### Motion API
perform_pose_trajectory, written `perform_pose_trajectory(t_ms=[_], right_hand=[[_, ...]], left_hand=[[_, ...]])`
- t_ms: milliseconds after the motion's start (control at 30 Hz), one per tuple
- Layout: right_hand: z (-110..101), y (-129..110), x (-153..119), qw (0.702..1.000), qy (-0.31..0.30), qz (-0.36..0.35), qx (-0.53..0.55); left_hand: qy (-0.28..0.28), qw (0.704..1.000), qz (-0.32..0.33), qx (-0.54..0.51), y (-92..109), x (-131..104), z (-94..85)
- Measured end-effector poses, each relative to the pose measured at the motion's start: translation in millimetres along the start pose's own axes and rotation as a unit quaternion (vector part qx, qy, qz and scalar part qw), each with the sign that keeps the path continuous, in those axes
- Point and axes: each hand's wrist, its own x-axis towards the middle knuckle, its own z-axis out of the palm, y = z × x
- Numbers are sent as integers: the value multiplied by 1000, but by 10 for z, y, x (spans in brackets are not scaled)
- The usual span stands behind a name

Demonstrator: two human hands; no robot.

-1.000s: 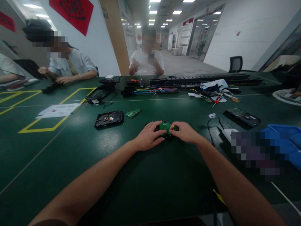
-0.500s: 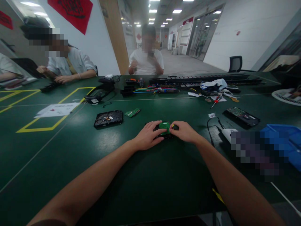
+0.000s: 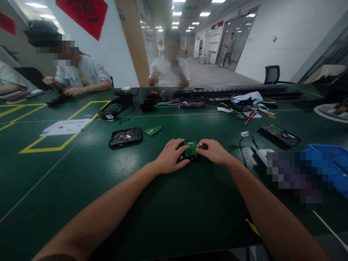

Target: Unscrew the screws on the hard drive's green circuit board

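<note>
A hard drive (image 3: 186,157) lies on the table in front of me, its green circuit board (image 3: 190,149) facing up. My left hand (image 3: 172,157) grips it from the left, with fingers along the far side and the thumb by the near edge. At the drive's right end, my right hand (image 3: 213,152) is closed around a small screwdriver (image 3: 203,146) with a black and yellow handle. The fingers cover the screwdriver's tip. Further left rest an opened hard drive (image 3: 125,137) and a loose green circuit board (image 3: 153,130).
Another hard drive (image 3: 279,135) lies at the right, near a blue bin (image 3: 326,159) and a dark cable (image 3: 241,150). Along the back are a red screwdriver (image 3: 251,115), colored wires (image 3: 168,104) and long black strips (image 3: 231,93). Two people (image 3: 169,69) sit across the table.
My left index finger has shifted up and back, baring more of the circuit board. The right hand stays at the same end of the drive. A person now shows behind the glass door.
</note>
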Motion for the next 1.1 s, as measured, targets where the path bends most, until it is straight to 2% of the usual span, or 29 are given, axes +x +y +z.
perform_pose_trajectory(t_ms=[200, 367, 467, 567, 633, 700, 933, 1100], right_hand=[[-24, -36, 2, 1000, 12, 13, 17], [-185, -16, -6, 981, 50, 67, 177], [-247, -12, -6, 964, 125, 57, 228], [-222, -55, -3, 943, 225, 0, 245], [-178, -97, -7, 936, 272, -37, 219], [-137, -134, -18, 936, 289, -65, 188], [-162, -196, -72, 948, 294, -102, 61], [-236, -134, -78, 954, 279, -107, -7]], left_hand=[[-3, 1000, -13, 9, 25, -10, -13], [-14, 1000, -12, 12, 36, -6, -18], [-18, 1000, -18, 16, 40, 2, -18], [-22, 999, -25, 22, 47, 7, -22], [-17, 999, -29, 25, 51, 6, -21], [-9, 999, -31, 25, 51, 3, -14], [4, 999, -31, 24, 16, -10, 17], [3, 1000, -21, 18, 0, -8, 21]])
